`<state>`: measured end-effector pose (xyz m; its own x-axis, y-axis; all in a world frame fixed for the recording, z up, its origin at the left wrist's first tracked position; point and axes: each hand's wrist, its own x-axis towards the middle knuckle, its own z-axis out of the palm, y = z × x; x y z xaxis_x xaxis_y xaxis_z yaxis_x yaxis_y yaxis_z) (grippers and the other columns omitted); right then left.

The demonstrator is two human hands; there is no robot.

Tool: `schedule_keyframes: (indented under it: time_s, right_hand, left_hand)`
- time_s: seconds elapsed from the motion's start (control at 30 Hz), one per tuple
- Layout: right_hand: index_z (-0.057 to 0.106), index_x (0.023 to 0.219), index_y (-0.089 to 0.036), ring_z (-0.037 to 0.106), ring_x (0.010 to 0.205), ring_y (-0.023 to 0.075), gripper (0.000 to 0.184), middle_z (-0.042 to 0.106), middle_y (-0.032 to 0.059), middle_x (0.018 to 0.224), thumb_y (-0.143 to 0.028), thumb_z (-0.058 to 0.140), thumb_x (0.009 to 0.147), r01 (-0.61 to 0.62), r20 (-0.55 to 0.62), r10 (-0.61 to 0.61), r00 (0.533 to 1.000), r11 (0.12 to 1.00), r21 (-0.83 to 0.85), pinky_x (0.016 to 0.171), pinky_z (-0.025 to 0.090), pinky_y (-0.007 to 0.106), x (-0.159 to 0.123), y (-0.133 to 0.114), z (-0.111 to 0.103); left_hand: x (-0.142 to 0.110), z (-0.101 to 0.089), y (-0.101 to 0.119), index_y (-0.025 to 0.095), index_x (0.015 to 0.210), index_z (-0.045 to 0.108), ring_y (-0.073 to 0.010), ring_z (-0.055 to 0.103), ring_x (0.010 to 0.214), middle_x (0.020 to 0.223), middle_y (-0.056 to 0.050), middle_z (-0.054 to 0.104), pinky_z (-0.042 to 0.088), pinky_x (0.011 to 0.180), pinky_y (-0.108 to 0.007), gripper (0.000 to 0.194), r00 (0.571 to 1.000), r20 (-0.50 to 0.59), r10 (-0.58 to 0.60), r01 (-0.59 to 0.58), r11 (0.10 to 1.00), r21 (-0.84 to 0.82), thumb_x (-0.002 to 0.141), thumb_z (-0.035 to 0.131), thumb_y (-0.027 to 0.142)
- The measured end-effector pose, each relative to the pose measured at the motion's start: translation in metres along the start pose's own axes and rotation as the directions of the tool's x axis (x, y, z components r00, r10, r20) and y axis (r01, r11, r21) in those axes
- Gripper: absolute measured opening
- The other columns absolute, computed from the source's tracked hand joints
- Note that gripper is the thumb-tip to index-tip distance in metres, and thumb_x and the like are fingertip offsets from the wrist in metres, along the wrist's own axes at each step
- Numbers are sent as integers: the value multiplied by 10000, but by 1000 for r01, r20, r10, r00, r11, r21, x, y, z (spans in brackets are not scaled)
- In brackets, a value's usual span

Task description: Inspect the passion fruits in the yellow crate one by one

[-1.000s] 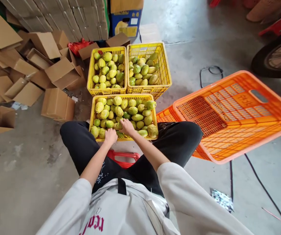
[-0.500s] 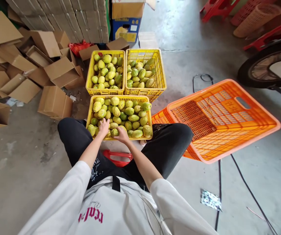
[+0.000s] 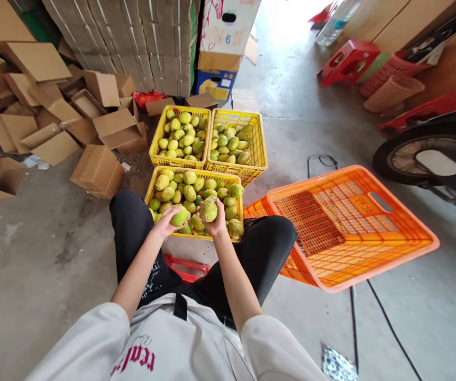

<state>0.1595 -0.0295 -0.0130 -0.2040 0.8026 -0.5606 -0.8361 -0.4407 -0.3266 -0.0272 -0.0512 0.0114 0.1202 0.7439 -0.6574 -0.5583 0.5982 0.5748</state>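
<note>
Fruit is gripped in both hands, right above the near yellow crate (image 3: pixel 153 186). A bright green fruit (image 3: pixel 179 217) is cupped in the left hand (image 3: pixel 167 223), fingers curled up under it. A duller, browner fruit (image 3: pixel 208 209) is clasped in the right hand (image 3: pixel 214 225), raised a touch higher. The two hands are held close together but apart, each clamped on its own piece, over the crate's 6 o'clock edge. The crate is seen heaped with green-yellow fruit, wedged between the knees. At 12 o'clock from it, two more yellow crates (image 3: pixel 257 138) are parked side by side, both loaded. An orange crate (image 3: pixel 374 241) is tilted on its edge at 3 o'clock, touching the right knee. Cardboard boxes (image 3: pixel 98 170) are scattered at 10 o'clock. A red stool (image 3: pixel 184 264) is glimpsed beneath the legs.
</note>
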Motion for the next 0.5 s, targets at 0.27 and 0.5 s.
schedule_keyframes:
  time_s: [0.27,0.5]
  right_hand:
    - [663,991,-177,730,888,279,408,711,82,806,-541,638,808,-92,63,104,993,982,-165,742,647,396,-26,0,-2]
    - [666,968,-185,721,788,227,323,735,83,834,-485,575,892,-58,-48,54,997,995,-82,691,637,349,-46,-2,-13]
  left_hand:
    - [2,3,-32,145,876,631,-132,638,568,750,-59,688,424,423,-180,173,998,-26,-56,52,990,-128,829,720,287]
    - [-16,-14,-33,140,841,625,-95,465,372,604,-53,630,260,301,-167,269,994,-59,-92,76,972,-224,884,548,394]
